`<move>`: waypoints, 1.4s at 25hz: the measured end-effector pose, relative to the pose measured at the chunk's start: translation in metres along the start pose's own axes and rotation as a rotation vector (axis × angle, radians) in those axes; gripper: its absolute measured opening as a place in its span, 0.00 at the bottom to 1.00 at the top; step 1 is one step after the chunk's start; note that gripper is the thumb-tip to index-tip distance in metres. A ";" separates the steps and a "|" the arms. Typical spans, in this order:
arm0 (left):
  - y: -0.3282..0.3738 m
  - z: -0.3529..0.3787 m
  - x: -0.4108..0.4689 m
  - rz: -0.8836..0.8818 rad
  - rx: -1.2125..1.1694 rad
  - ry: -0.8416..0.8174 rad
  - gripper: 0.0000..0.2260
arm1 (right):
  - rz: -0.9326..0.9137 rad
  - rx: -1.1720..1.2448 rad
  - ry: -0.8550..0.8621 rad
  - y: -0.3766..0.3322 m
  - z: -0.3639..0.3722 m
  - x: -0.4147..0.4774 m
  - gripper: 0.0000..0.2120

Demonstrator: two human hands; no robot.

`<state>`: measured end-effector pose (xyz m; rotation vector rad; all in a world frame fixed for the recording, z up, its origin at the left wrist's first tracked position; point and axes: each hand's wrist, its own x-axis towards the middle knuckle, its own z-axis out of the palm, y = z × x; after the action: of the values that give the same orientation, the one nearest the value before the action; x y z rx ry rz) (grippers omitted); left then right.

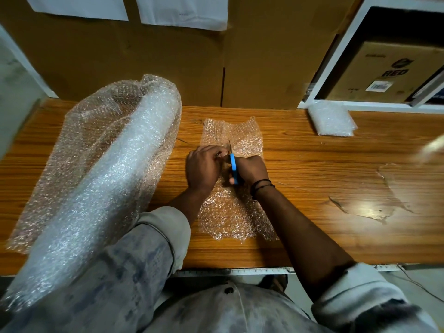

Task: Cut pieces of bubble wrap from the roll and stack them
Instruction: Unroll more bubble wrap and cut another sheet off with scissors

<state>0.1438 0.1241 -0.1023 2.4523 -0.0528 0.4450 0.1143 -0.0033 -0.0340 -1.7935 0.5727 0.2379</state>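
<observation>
A big roll of clear bubble wrap [103, 179] lies diagonally on the left of the wooden table [312, 169], with a loose sheet spread under it. A long strip of bubble wrap [230, 212] lies flat in the middle. My right hand [249, 170] grips blue-handled scissors [233, 164], blades pointing away along the strip's middle. My left hand [204, 167] pinches the strip right beside the blades. A stack of cut pieces [332, 118] sits at the back right.
Brown cardboard [168, 58] with white paper sheets stands behind the table. A white shelf [336, 58] at the right holds a cardboard box. The tabletop has a worn, shiny patch [374, 207] at the right. A pale blurred object [432, 150] shows at the right edge.
</observation>
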 end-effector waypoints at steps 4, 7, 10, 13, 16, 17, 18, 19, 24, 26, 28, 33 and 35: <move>-0.001 -0.003 0.000 0.017 -0.012 0.024 0.11 | -0.004 0.021 -0.072 0.000 -0.009 0.005 0.20; -0.001 -0.003 0.000 0.007 -0.030 0.033 0.11 | 0.010 0.018 -0.074 0.000 -0.004 0.007 0.22; 0.000 -0.003 -0.001 -0.003 -0.046 0.037 0.11 | -0.013 -0.061 -0.013 0.001 0.001 0.018 0.20; 0.001 -0.005 -0.002 0.014 -0.032 0.044 0.11 | -0.037 -0.124 0.000 0.001 0.000 0.028 0.17; 0.003 -0.007 -0.002 0.004 -0.021 0.031 0.13 | -0.030 -0.117 0.010 -0.005 -0.005 0.031 0.17; 0.003 -0.007 -0.002 0.003 -0.013 0.027 0.13 | -0.031 -0.108 0.011 -0.005 -0.005 0.033 0.16; 0.004 -0.008 -0.002 0.004 -0.006 0.023 0.13 | -0.032 -0.101 0.010 -0.006 -0.004 0.035 0.17; 0.004 -0.008 -0.002 0.006 -0.001 0.022 0.12 | -0.030 -0.090 0.003 -0.006 -0.003 0.037 0.17; 0.003 -0.008 -0.002 -0.002 -0.017 0.004 0.12 | -0.031 -0.101 0.003 -0.009 0.002 0.052 0.19; 0.001 -0.006 -0.001 -0.005 -0.010 -0.004 0.11 | -0.035 -0.153 0.026 -0.011 0.001 0.057 0.18; 0.000 -0.005 -0.001 -0.003 -0.008 -0.002 0.10 | -0.033 -0.172 0.043 -0.013 0.002 0.060 0.17; 0.001 -0.004 0.000 0.000 -0.003 0.009 0.09 | -0.012 -0.070 -0.005 -0.017 0.007 0.060 0.30; -0.001 -0.003 0.001 0.005 -0.011 0.003 0.09 | -0.011 -0.056 -0.006 -0.021 0.008 0.066 0.31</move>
<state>0.1440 0.1266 -0.0999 2.4415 -0.0600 0.4501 0.1824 -0.0085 -0.0480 -1.8494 0.5573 0.2541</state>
